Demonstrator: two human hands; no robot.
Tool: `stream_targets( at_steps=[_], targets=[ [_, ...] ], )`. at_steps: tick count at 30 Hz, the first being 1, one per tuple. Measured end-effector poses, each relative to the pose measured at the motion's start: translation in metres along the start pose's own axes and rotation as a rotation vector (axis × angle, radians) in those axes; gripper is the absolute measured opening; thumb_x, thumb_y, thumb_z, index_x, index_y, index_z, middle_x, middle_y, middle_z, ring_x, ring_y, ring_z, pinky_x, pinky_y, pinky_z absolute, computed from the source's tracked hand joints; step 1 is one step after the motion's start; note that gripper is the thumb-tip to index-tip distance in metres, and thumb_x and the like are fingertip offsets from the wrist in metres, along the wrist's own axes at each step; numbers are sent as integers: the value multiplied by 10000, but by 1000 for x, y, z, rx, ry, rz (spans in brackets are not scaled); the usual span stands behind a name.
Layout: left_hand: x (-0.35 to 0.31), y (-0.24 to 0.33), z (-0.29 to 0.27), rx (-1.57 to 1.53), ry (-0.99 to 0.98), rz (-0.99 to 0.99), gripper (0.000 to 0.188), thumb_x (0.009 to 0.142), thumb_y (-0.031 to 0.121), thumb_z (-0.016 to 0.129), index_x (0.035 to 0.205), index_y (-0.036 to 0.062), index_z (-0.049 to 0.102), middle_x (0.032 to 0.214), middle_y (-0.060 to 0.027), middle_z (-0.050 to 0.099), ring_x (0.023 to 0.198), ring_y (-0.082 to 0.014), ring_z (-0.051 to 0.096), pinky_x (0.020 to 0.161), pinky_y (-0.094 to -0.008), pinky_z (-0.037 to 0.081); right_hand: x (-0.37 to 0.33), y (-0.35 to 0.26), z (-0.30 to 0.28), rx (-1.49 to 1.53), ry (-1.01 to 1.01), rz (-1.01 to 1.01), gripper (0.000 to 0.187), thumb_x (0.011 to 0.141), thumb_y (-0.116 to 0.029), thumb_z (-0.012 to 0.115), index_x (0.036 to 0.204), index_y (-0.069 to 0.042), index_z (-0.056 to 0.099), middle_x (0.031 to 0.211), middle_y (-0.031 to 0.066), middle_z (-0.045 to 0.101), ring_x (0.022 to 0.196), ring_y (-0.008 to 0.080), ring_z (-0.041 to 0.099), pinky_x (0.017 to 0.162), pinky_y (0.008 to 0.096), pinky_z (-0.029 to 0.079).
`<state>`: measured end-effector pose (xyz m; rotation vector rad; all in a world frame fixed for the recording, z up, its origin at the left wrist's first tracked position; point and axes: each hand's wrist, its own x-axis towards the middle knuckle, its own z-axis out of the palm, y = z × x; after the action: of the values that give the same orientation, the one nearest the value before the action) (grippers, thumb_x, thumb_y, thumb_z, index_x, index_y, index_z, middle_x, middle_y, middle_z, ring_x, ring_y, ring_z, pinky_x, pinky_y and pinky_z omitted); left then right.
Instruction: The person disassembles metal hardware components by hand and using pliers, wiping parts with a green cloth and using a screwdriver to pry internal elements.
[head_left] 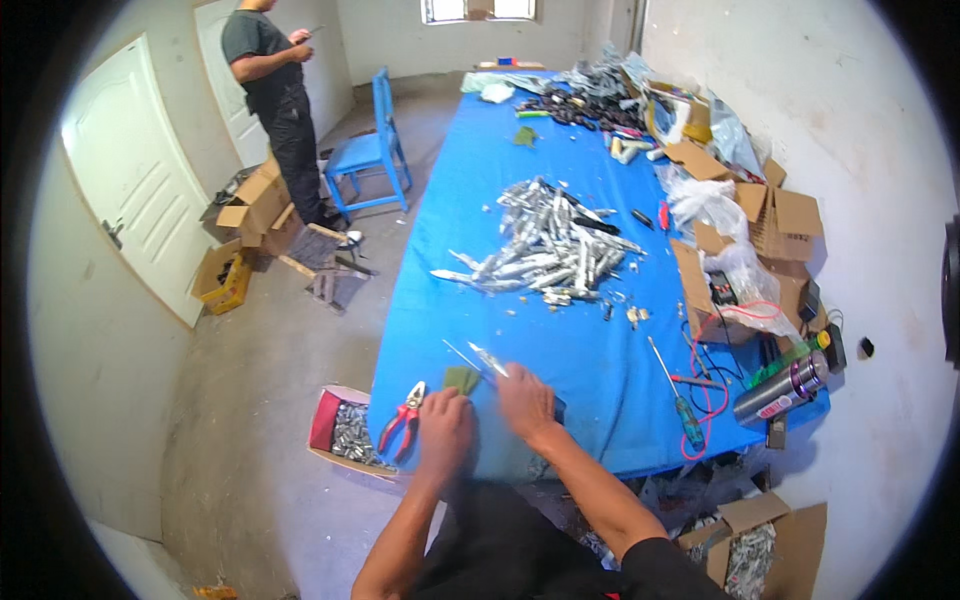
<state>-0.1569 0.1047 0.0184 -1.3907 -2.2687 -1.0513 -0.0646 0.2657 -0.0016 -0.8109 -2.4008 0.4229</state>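
My right hand (527, 402) is closed around a slim silvery piece (486, 357) that points away to the upper left. A thin metal rod (459, 352) shows just beside it; whether the hand holds this too, I cannot tell. Close by on the left, my left hand (445, 424) has its fingers curled at a folded dark-green scrap (461, 379), which looks like cloth or an abrasive pad. Pliers with red-and-black handles (405, 421) lie left of that hand, jaws pointing away. Farther up the blue-covered table (440, 318) is a heap of similar silvery pieces (560, 245).
A box of small metal parts (352, 436) stands off the table's left edge. To the right lie a screwdriver (688, 417), red and black wires, a steel flask (780, 386) and open cartons (722, 300). A person (275, 90) stands by a blue chair (366, 152).
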Motion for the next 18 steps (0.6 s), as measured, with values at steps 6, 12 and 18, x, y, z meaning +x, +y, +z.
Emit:
stream_targets(
  at_steps=[6, 12, 18],
  targets=[
    [-1, -10, 4, -60, -44, -14, 151, 912, 55, 782, 1056, 37, 739, 1171, -156, 734, 1112, -391, 662, 991, -497, 536, 5, 2, -10, -8, -94, 82, 283, 1092, -341, 564, 1091, -59, 545, 921, 255, 745, 807, 493, 741, 712, 642, 571],
    [11, -14, -11, -70, -92, -33, 115, 933, 56, 762, 1043, 38, 734, 1069, -153, 750, 1013, -387, 678, 926, -484, 548, -8, 4, -39, -21, -108, 191, 270, 1085, -322, 565, 1109, -55, 535, 850, 284, 744, 786, 519, 731, 707, 659, 554],
    [48, -23, -18, -137, 55, 44, 64, 1003, 90, 694, 1051, 48, 697, 958, -191, 700, 924, -438, 649, 825, -539, 512, -45, 30, -57, 124, 58, 349, 312, 1088, -347, 566, 1170, -45, 570, 883, 288, 744, 836, 535, 716, 750, 642, 538]
  ],
)
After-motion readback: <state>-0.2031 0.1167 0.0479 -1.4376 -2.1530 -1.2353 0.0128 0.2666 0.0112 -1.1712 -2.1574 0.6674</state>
